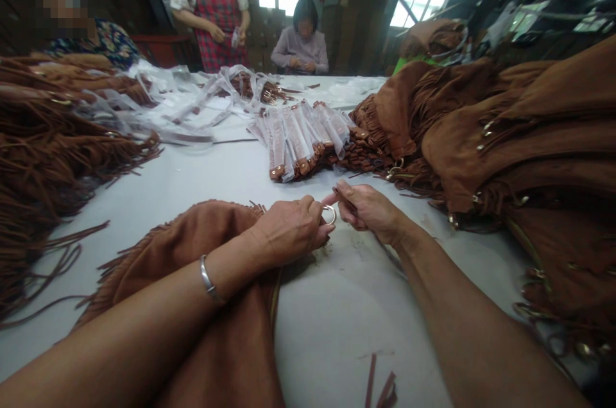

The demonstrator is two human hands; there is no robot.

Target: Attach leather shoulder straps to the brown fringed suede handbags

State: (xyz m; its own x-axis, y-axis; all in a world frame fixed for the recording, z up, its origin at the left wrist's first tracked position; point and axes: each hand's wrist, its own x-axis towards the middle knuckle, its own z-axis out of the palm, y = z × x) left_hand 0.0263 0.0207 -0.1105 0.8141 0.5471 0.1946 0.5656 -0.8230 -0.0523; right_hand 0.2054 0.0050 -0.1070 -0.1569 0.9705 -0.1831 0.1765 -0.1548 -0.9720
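Note:
My left hand [296, 228] is closed on a metal ring [331, 214] at the edge of a brown fringed bag [192, 235]. The bag lies under my left forearm, its fringe along the curved left side. Just right of the ring, my right hand [370, 210] pinches the end of a brown strap [345, 195] between thumb and fingers. A fingertip of that hand comes close to the ring; whether the strap passes through it I cannot tell. Part of the strap hangs below my right hand.
Plastic-wrapped straps [301, 138] lie in a bundle ahead. Brown fringed bags are heaped at right [524, 138] and left [52, 158]. Loose wrapped straps [231, 93] lie farther back on the white table [327, 344]. Several people are across the table, one in a checked apron [216, 10].

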